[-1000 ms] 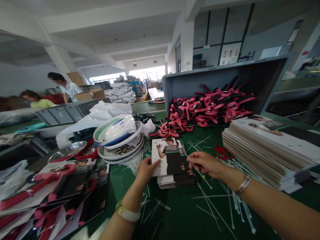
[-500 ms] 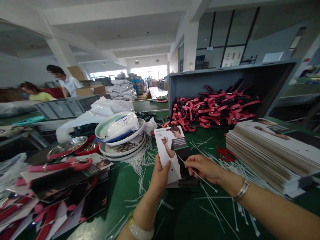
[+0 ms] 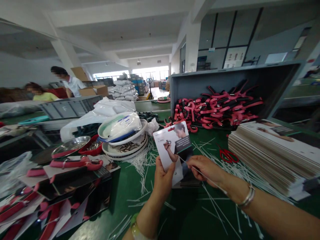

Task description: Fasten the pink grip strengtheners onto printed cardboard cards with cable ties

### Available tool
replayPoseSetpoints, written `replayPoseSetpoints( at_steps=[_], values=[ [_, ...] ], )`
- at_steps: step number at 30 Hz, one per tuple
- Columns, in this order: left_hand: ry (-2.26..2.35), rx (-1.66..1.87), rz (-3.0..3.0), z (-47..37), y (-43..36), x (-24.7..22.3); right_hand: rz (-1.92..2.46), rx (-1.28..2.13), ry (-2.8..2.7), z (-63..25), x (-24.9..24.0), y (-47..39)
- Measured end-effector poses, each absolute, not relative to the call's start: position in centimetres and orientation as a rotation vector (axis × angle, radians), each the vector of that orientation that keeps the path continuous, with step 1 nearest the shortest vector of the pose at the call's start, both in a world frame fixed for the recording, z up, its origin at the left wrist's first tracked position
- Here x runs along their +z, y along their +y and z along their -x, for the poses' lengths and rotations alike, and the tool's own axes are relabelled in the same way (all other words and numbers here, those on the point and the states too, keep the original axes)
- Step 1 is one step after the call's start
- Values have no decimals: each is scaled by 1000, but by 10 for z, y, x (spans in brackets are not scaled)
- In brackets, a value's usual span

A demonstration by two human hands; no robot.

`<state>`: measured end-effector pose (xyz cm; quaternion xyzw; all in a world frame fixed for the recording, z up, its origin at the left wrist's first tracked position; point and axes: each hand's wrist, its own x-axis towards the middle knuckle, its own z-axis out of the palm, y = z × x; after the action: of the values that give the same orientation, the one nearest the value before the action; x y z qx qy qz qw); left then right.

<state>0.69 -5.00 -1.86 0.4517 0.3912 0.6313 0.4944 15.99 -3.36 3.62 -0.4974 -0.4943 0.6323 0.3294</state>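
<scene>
My left hand (image 3: 163, 177) holds a printed packaging card (image 3: 172, 146) upright above the green table (image 3: 185, 216). My right hand (image 3: 207, 169) pinches a thin white cable tie (image 3: 200, 173), its tip touching the card's lower right part. A small stack of similar cards (image 3: 188, 180) lies on the table just behind my hands, mostly hidden. Many loose white cable ties (image 3: 147, 163) are scattered around them.
A tipped grey bin (image 3: 225, 75) spills red-and-black hand grippers (image 3: 215, 110) at the back right. A tall card stack (image 3: 272, 150) and red scissors (image 3: 226, 154) lie right. Stacked white bowls (image 3: 123, 140) and packed cards with grippers (image 3: 72, 173) lie left. Two people work far left.
My left hand has lifted one card off the small stack and tilted it upright. My right hand has brought the cable tie up against the card.
</scene>
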Motion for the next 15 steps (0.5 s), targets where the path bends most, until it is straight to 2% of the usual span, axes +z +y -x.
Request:
replayPoseSetpoints(
  at_steps=[15],
  values=[
    [865, 1373, -1022, -12, -55, -21, 1225, 1619, -1320, -152, 33, -39]
  ],
)
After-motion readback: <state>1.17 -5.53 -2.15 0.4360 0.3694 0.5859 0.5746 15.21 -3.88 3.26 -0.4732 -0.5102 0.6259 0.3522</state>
